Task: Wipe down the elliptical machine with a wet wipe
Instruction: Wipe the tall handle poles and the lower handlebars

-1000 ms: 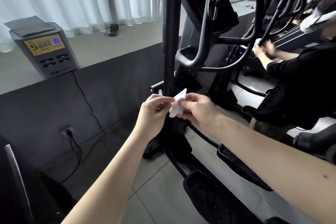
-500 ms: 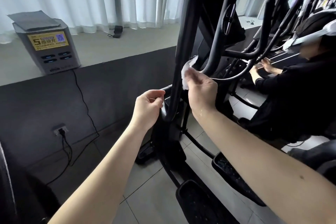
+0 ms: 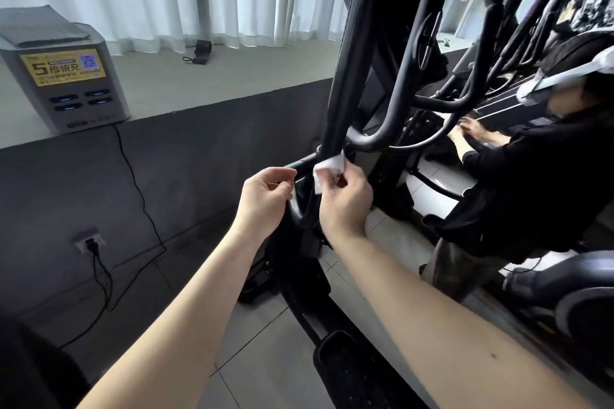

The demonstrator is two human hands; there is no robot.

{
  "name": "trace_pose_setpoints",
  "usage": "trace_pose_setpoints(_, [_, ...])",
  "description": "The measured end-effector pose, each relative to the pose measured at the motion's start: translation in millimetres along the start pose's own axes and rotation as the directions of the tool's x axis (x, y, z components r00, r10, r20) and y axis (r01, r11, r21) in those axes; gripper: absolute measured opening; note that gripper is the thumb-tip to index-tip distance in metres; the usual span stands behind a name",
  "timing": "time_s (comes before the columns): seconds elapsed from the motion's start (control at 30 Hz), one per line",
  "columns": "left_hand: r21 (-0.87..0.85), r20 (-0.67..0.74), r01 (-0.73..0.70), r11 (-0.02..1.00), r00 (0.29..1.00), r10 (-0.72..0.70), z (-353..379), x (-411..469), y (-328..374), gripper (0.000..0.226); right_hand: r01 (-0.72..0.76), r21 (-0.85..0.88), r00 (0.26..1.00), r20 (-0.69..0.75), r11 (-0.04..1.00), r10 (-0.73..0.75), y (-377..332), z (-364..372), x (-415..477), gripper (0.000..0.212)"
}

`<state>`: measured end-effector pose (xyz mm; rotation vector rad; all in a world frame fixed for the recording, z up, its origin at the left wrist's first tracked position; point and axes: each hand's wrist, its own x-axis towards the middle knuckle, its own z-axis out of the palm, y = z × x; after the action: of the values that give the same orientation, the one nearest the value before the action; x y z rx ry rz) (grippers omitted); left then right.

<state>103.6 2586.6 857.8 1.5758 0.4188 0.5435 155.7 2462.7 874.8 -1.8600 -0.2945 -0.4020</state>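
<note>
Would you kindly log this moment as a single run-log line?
right hand: holds wet wipe against low end of elliptical machine upright bar | left hand: fingers curled, empty, beside bar

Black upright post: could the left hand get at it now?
Probably yes. The left hand sits just left of the post with nothing barring the way; the right hand holds the wipe low on it, leaving the rest bare.

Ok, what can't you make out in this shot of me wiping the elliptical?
Head view:
Left hand: curled fingers hide whether it grips anything.
Wet wipe: partly covered by the right hand pinching it.
Elliptical upright: top cut off by the frame edge.
Charging station label: small print too small.
Other person's hands: blurred.
</note>
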Motion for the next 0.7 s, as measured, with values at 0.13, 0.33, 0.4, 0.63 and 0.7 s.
trace_pose_setpoints(0.13, [0.017, 0.022, 0.026, 1.0, 0.999, -0.026, 5, 5, -7, 0.018, -0.168, -0.008, 0.976, 0.136, 0.986, 0.168, 12, -3, -11, 0.007])
trace_pose_setpoints(0.33, [0.022, 0.055, 0.017, 1.0, 0.998, -0.018, 14, 6, -13, 0.018, 0.0, 0.038, 0.999, 0.048, 0.999, -0.002, -29, -17, 28, 0.007])
trace_pose_setpoints(0.4, [0.018, 0.051, 0.02, 1.0, 0.999, -0.021, 15, 6, -18, 0.016, 0.038, -0.005, 0.998, 0.044, 0.999, -0.038, -22, -15, 30, 0.019])
trace_pose_setpoints(0.63, [0.083, 0.057, 0.076, 0.994, 0.995, -0.081, 4, -3, -47, 0.014, -0.193, -0.115, 0.951, 0.223, 0.974, 0.215, 55, 7, -29, 0.002])
trace_pose_setpoints(0.7, [0.108, 0.066, 0.09, 0.99, 0.993, -0.098, 0, -4, -51, 0.016, -0.254, -0.148, 0.918, 0.274, 0.956, 0.286, 62, 8, -32, 0.012])
